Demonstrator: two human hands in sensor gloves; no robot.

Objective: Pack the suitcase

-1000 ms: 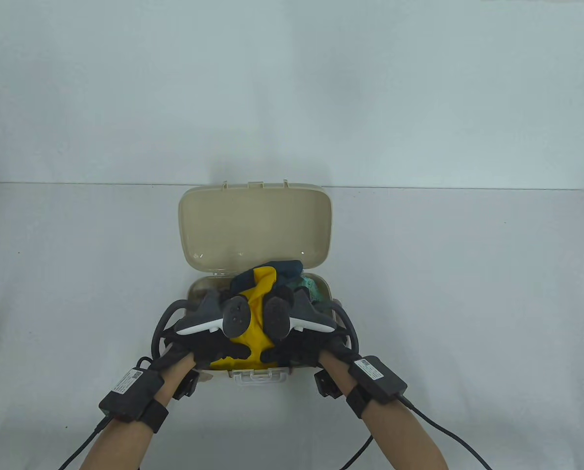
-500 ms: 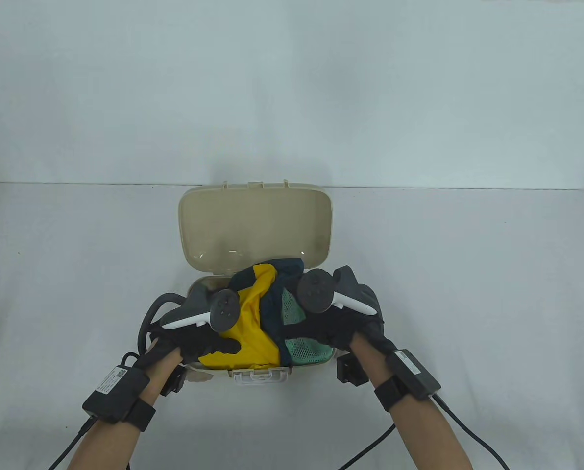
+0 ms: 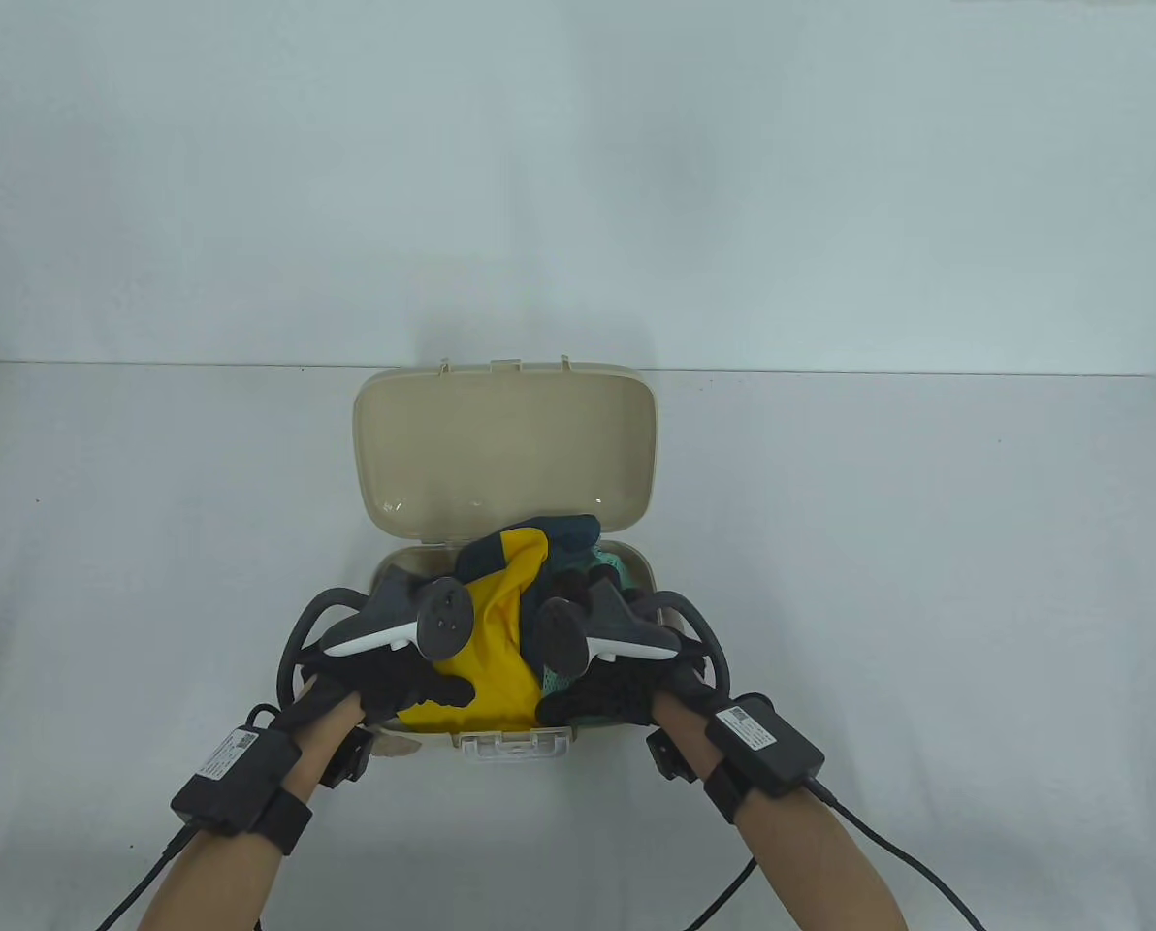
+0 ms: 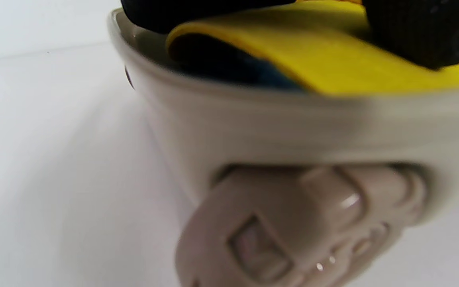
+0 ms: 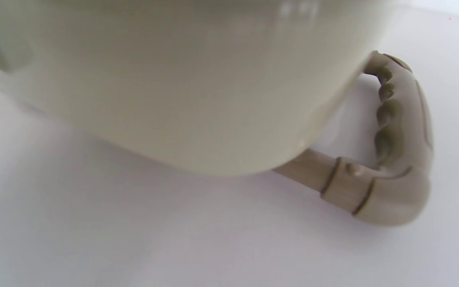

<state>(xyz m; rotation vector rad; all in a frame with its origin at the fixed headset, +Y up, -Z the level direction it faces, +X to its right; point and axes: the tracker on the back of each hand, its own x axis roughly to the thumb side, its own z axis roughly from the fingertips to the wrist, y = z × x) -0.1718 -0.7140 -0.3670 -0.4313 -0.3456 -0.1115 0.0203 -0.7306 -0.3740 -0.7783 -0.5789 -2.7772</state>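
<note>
White table (image 3: 927,543), pale wall (image 3: 578,175).

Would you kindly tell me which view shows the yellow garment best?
The table view: the yellow garment lies in the open suitcase, visible between both hands. The left wrist view shows only a blurred close-up of its folded edge; the right wrist view shows none.

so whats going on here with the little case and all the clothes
A person is packing a small beige suitcase that lies open on the table, its lid tipped back. Both gloved hands are on the clothes heaped inside: the left hand rests on a yellow garment, and the right hand is on the green mesh piece beside it. A dark blue garment bunches up at the back. The pile stands above the rim.
</note>
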